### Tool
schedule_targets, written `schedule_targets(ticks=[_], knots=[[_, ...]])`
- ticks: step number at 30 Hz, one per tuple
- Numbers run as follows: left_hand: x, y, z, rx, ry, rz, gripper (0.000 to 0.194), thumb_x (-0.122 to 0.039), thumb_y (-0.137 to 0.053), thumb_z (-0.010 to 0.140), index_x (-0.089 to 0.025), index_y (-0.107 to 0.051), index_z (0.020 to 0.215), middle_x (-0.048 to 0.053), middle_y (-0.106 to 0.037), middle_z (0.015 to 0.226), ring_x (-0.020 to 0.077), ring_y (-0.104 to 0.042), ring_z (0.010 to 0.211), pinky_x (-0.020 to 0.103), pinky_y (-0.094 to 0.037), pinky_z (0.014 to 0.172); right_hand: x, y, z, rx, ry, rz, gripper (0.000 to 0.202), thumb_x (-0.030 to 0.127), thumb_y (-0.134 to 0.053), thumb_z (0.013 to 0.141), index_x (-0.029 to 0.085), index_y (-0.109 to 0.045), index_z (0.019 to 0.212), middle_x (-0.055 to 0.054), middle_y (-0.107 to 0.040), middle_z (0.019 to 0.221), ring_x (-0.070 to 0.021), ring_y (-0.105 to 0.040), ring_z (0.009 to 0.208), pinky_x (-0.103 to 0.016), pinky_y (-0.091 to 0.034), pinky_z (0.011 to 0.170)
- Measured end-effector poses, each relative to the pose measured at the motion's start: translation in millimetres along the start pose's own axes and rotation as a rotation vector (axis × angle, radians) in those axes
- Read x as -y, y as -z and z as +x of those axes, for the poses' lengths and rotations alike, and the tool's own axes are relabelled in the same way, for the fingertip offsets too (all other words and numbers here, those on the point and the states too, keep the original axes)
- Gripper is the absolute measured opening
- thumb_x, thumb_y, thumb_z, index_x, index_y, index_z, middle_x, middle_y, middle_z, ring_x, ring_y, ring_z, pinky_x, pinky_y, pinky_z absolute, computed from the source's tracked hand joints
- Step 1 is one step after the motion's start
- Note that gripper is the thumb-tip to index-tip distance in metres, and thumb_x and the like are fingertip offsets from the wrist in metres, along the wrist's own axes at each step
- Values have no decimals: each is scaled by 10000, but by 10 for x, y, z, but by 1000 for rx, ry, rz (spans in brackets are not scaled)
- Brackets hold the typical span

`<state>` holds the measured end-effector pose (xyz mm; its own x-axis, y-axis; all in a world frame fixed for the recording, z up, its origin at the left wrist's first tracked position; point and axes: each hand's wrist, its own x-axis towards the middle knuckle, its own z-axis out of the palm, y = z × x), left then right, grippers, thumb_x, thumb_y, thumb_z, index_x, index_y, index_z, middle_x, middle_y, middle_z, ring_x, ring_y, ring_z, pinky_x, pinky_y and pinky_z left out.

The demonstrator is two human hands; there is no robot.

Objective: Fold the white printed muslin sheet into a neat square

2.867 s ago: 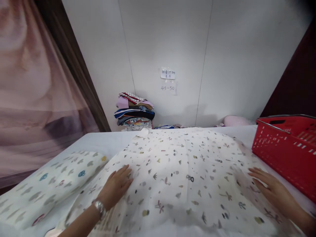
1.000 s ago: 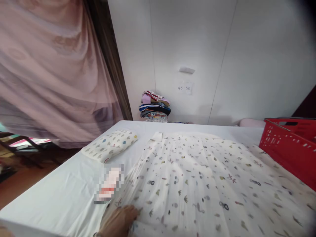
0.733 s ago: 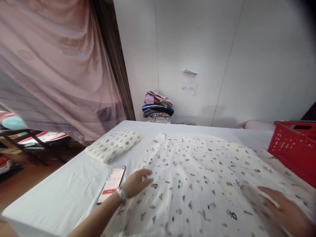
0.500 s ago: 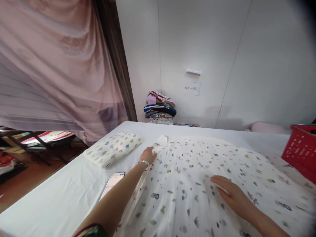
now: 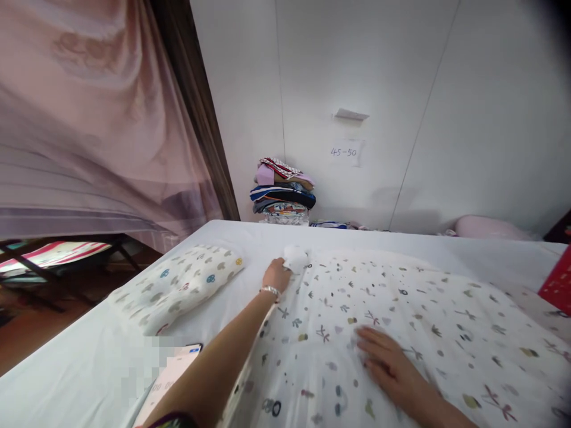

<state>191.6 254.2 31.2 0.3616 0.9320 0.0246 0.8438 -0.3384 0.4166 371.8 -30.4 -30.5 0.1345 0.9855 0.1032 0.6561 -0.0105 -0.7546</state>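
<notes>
A thin white cloth (image 5: 357,297) printed with small plants and shapes lies spread over the white-covered table. My left hand (image 5: 276,276), wearing a bracelet, is closed on its far left edge, beside a plain white end (image 5: 296,257) of the fabric; its fingertips are partly hidden. Slightly blurred, my right hand (image 5: 386,364) rests flat over the middle of the printed cloth with fingers outstretched. Left of my left arm lies a small padded bundle (image 5: 182,284) of cream fabric with a mushroom-like print.
A phone (image 5: 172,377) lies beside my left forearm. Folded clothes (image 5: 284,193) are stacked against the wall beyond the table's far edge. A red basket (image 5: 557,282) stands at the right edge. A pink curtain (image 5: 102,119) hangs on the left.
My right hand has moved left across the printed cloth. My left hand stays at the cloth's left edge, its fingers more curled. The camera view has shifted, with the basket now further right.
</notes>
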Motion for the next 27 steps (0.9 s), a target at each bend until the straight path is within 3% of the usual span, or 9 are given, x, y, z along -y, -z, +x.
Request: schedule_targets(ticks=[2,6,9,12,16,19,22,25,27], knots=[[-111,-23,-380,-4,-176,10,343,-237,-419,768,-197,-476,1104,77,-583,1075,191,-555,950,279,-396,815,135,25,121,-27,-157,251,393,424,-424,830,317,-515,1197,-27,-384,1357,-240,-331,1248,-413,-367,965],[-275,-128,-1251,236,-548,-9,314,-164,-397,762,-237,-483,1055,45,-605,970,190,-547,925,298,-400,803,396,-59,434,-113,-340,843,505,388,-518,776,273,-435,1260,-60,-488,1273,-239,-509,1092,-376,-468,825],[-321,-171,-1622,418,-589,-167,433,-246,-508,717,-261,-423,1142,33,-613,974,188,-564,880,297,-422,773,464,-187,531,-185,-334,1130,431,306,-538,726,199,-545,1143,-79,-610,1110,-251,-568,991,-374,-473,784],[-371,-153,-1666,515,-419,-390,503,-379,-528,717,-259,-392,1186,22,-613,990,155,-577,793,272,-448,696,481,-257,448,-197,-379,1266,348,275,-529,698,180,-609,1023,-71,-668,970,-248,-596,923,-372,-470,772],[-503,-134,-1592,488,-306,-465,477,-404,-482,744,-221,-430,1182,6,-625,904,124,-561,709,254,-439,657,566,-244,249,-201,-429,1261,329,241,-572,670,183,-616,991,-60,-683,907,-235,-611,865,-360,-470,754],[-608,-188,-1603,551,-355,-368,627,-398,-560,682,-222,-377,1255,-11,-622,827,139,-570,711,267,-443,669,663,-197,128,-233,-407,1207,371,203,-597,639,174,-609,1009,-61,-684,892,-230,-617,827,-353,-470,737],[-683,-257,-1611,486,-462,-245,734,-428,-635,607,-225,-383,1266,64,-572,1093,211,-540,975,333,-421,829,737,-149,15,-207,-390,1159,397,190,-601,633,177,-602,1030,-61,-684,880,-226,-620,787,-343,-475,704],[-731,-287,-1560,382,-619,-111,909,-492,-702,500,-248,-346,1300,87,-277,1407,288,-255,1271,437,-236,1024,761,-127,-100,-210,-392,1139,464,182,-607,625,191,-567,1088,-52,-679,869,-212,-616,750,-318,-476,657],[-751,-279,-1508,415,-675,-35,1000,-542,-704,467,-265,-286,1332,73,-231,1432,302,-168,1306,500,-121,1051,749,-128,-168,-225,-409,1129,507,192,-619,621,192,-540,1121,-44,-674,835,-194,-608,701,-292,-471,610]])
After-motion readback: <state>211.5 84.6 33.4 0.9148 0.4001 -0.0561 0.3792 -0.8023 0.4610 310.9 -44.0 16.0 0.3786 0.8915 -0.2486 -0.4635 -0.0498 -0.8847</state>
